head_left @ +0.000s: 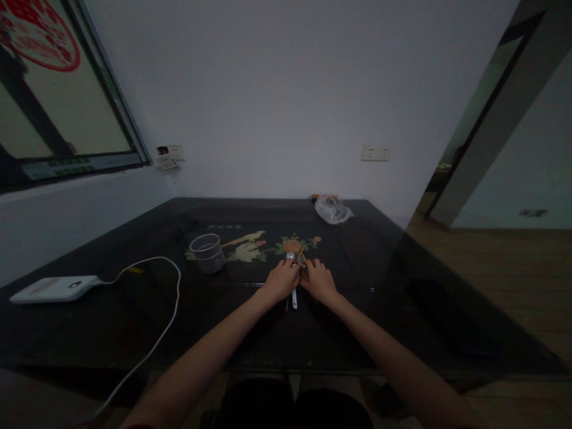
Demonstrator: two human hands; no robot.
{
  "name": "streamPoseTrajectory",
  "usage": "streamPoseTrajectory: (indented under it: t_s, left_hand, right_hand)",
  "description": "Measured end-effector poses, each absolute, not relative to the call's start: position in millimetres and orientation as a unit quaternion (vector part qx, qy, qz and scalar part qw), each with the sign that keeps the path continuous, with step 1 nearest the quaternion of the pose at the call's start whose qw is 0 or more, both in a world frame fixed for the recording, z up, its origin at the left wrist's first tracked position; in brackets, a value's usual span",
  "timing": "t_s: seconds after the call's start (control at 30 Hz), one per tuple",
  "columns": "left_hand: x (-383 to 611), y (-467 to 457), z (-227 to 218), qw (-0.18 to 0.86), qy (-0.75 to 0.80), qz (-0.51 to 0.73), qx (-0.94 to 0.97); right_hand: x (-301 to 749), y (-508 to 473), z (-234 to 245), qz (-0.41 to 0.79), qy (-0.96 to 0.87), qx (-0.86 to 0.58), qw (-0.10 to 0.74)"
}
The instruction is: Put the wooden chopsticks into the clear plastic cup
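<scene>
Apparently the step in hand is sorting or squaring up a small bundle of utensils (300, 260), which lies at the middle of the counter (250, 333), between the person's two hands. One white handle (294, 299) sticks out at six o'clock and one round spoon head (290, 256) at twelve; I cannot tell whether they are one piece, nor how many utensils there are in all.

The left hand (283, 280), at nine o'clock of the bundle, and the right hand (320, 280), at three, are both partly closed, fingers bent in over it; what each one grips, and how firmly, is hidden. From this pose, I judge the next move calls for a light pinch that keeps the thin pieces from rolling apart.

Farther out, singly: one cup (207, 255) at ten o'clock, one bag (333, 210) at one, one white device (53, 289) at nine with one cable (177, 292), and one dark flat thing (451, 316) between three and four.
</scene>
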State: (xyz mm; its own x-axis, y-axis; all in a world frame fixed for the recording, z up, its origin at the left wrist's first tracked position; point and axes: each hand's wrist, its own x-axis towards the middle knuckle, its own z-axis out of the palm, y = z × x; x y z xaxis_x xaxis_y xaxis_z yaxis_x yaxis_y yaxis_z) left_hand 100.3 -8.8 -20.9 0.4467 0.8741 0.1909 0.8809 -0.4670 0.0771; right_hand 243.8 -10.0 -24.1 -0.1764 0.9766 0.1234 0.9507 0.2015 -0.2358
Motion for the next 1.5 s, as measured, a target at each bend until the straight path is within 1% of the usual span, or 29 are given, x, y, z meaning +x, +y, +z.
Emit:
streamPoseTrajectory:
  t_s: [0.17, 0.43, 0.9, 1.27, 1.5]
  left_hand:
    - [147, -5, -19, 0.022, -0.484, -0.109, -0.868]
    - [186, 2, -22, 0.008, -0.524, -0.110, -0.845]
    - [172, -11, -19, 0.014, -0.516, -0.096, -0.851]
    - [164, -16, -14, -0.034, -0.523, -0.105, -0.845]
    - [138, -18, 7, -0.050, -0.524, -0.146, -0.837]
  right_hand:
    - [287, -12, -20, 0.062, -0.731, -0.671, 0.112]
    - [310, -11, -18, 0.055, -0.710, -0.695, 0.102]
    - [305, -14, -14, 0.122, -0.710, -0.685, 0.111]
    - [307, -15, -10, 0.098, -0.707, -0.691, 0.114]
    - [309, -13, -9, 0.101, -0.693, -0.699, 0.141]
